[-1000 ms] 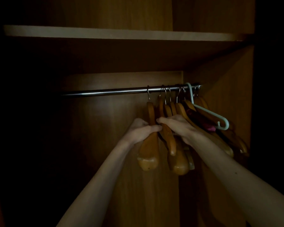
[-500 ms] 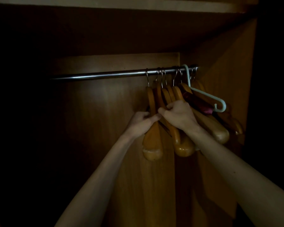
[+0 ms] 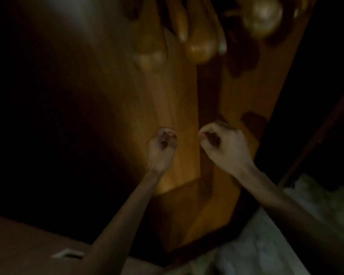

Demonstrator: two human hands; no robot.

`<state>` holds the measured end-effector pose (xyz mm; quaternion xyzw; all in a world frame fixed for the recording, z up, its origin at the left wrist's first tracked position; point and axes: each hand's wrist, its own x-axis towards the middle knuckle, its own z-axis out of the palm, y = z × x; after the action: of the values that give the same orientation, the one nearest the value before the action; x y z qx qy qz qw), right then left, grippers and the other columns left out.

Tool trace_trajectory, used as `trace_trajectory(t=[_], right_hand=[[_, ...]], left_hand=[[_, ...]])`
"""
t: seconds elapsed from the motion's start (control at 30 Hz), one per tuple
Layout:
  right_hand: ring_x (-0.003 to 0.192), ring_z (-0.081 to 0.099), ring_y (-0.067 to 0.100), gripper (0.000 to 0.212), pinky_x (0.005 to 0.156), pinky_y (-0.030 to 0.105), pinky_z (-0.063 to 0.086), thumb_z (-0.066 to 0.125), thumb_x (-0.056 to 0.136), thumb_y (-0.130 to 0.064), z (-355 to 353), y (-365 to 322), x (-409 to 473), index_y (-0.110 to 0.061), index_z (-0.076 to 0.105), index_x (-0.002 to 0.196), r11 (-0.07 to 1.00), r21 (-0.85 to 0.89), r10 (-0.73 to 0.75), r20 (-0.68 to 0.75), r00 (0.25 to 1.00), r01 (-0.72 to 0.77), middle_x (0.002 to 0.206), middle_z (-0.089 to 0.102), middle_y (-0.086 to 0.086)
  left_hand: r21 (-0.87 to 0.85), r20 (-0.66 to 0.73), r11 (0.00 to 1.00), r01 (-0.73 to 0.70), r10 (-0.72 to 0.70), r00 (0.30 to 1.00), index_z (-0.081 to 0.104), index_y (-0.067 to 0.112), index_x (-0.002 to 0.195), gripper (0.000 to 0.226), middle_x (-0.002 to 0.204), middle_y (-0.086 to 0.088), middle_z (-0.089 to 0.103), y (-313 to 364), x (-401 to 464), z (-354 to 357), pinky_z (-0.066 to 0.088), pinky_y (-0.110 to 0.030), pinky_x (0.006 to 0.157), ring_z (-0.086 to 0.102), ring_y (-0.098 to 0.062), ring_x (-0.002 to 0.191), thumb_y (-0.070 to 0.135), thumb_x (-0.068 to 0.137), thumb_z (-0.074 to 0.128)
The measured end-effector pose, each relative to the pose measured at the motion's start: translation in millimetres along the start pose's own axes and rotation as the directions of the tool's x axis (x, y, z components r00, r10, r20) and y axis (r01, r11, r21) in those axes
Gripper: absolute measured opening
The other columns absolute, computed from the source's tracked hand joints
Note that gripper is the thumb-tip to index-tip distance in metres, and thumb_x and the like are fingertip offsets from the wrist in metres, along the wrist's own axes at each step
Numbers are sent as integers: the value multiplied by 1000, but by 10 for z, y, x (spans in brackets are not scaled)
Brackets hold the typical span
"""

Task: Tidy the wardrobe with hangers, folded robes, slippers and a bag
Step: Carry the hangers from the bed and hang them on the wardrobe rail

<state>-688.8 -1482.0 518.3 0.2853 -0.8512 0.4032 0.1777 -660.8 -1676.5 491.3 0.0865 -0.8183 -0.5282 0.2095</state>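
Both hands hung low inside the dim wardrobe, apart from each other. The left hand and the right hand each had fingers clenched and held nothing. The wooden hangers hung blurred well above them, untouched. Pale fabric lay at lower right.

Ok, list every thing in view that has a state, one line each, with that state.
left hand: fingers curled, holding nothing, below the hangers.
right hand: fingers curled, holding nothing, apart from the left.
wooden hangers: hanging at the top of the view, untouched, blurred.
wardrobe: open, inside dim.
pale fabric: lying at the lower right, too dark to identify.
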Motion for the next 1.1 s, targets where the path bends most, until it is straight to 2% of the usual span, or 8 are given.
trace_trajectory(t=[0.1,0.23,0.33,0.53,0.67,0.73,0.87,1.1], right_hand=[[88,65,2,11,78,25,54,64,92,-33,365,592,-546,-31,69,102,966,-121,257,322,911,-230,99,70,-16],[103,65,15,24,88,26,49,68,91,-32,704,1264,-1425,-20,70,111,840,-230,507,656,559,-492,103,67,-3],[104,64,16,22,86,26,48,67,92,-31,803,1473,-2018,-18,72,109,782,-292,554,730,400,-551,102,65,-4],[102,68,22,19,88,29,50,61,94,-18,936,1557,-3206,-11,74,105,455,-311,780,591,205,-834,111,73,7],[105,67,26,22,91,29,47,59,95,-19,1019,1442,-3743,-7,74,105,191,-245,898,434,69,-951,112,73,8],[98,68,25,20,79,25,44,61,95,-18,1069,1341,-3990,-5,75,101,39,-165,941,338,-20,-986,111,73,11],[98,68,36,25,74,33,45,51,95,-11,1243,1073,-4541,0,71,105,-174,-60,963,201,-182,-983,109,72,21],[76,64,33,25,65,37,52,50,84,-24,1549,227,-5452,-9,66,74,-596,263,800,104,-591,-759,77,67,13]], left_hand=[[179,247,977,119,-162,955,64,21,108,18,83,2,68,-598,-459,402,55,-34,57,64,-12,62,12,93,63],[412,483,898,156,-360,798,58,19,123,35,101,-1,72,-1186,-1019,1007,60,-44,73,71,-25,79,19,89,68],[433,623,886,162,-425,657,59,12,121,32,107,-4,69,-1488,-1386,1309,58,-49,80,69,-28,90,14,91,68],[537,805,843,-30,-502,316,68,14,113,18,107,-2,71,-2083,-1945,1628,53,-29,76,67,-17,84,15,97,60],[501,866,840,-207,-489,106,72,17,95,12,83,3,71,-2344,-2068,1773,50,-28,70,58,-6,67,13,94,60],[462,878,847,-264,-478,5,72,18,90,9,73,9,66,-2356,-2109,1852,53,-26,65,58,-3,63,19,92,64],[472,826,822,-318,-538,-167,70,3,102,20,80,-4,67,-2339,-2267,2006,43,-12,44,58,-6,56,21,96,64],[271,709,717,-642,-599,-371,72,7,89,25,75,-2,72,-2296,-2863,2387,41,-17,46,62,-17,54,30,94,63]])
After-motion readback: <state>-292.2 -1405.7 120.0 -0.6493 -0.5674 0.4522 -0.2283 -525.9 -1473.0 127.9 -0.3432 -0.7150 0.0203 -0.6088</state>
